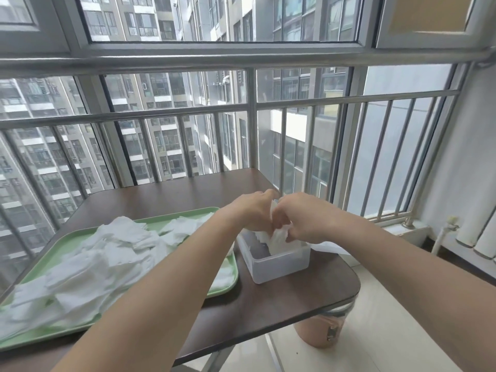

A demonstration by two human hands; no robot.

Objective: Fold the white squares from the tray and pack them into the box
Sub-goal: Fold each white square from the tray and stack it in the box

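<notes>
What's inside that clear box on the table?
Some white squares, bunched at the far right of the box; its near left looks bare. The left hand and right hand cover their tops, hiding how many.

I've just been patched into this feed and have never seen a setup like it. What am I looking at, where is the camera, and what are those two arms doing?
There is no machine here: those are a person's two bare arms. The single picture comes from a wide-angle camera worn on the person's head, looking forward and down, so the arms reach in from the bottom edge. On the dark brown table sits a green tray heaped with loose white squares. To its right is a translucent plastic box with some packed squares already in it. The left hand and right hand meet just above the box, fingers curled, and together appear to pinch a white square. Behind the table is a metal railing in front of windows.
</notes>
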